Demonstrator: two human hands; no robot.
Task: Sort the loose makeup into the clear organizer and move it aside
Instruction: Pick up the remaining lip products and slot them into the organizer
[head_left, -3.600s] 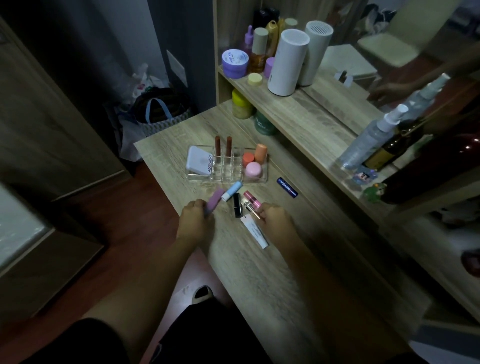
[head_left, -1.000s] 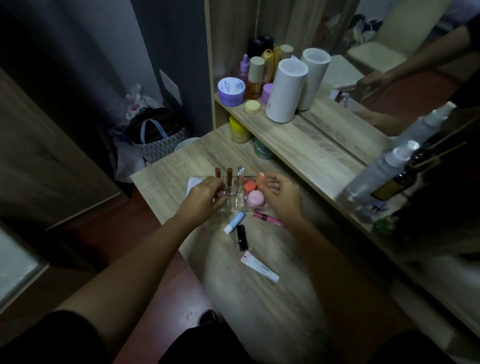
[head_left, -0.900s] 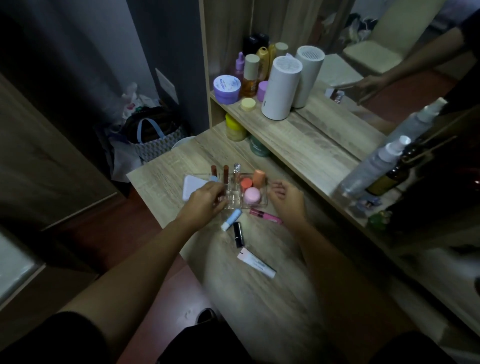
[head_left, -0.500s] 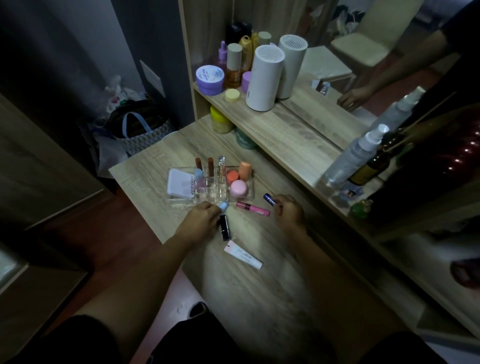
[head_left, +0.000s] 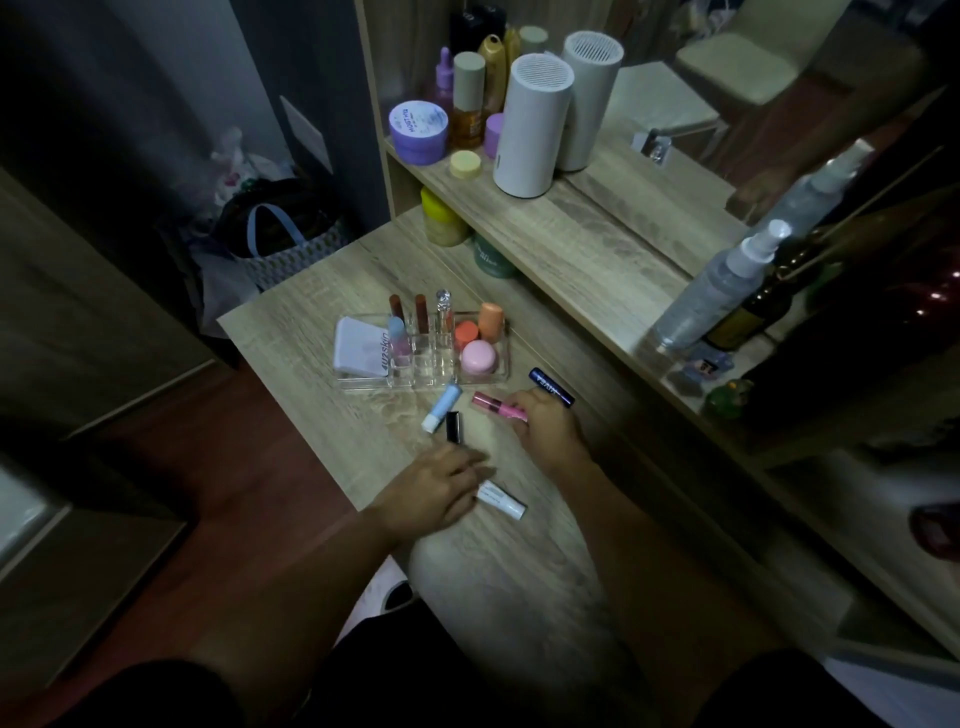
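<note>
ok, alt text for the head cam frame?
Two bare hands over a wooden table: left hand on a white tube, right hand at a pink tube and blue tube, near a partly filled clear organizer.

white tube (head_left: 503, 501) half under left hand (head_left: 435, 491)

Five loose pieces on the table (head_left: 322, 332): a light-blue stick (head_left: 441, 408), a black tube (head_left: 453, 427), a pink gloss (head_left: 498, 406), a dark-blue tube (head_left: 551, 386) and a white tube (head_left: 501, 500). One clear organizer (head_left: 363, 380), far side, holding four upright sticks, one white compact (head_left: 358, 348), and three round pink-orange pieces on its right.
</note>
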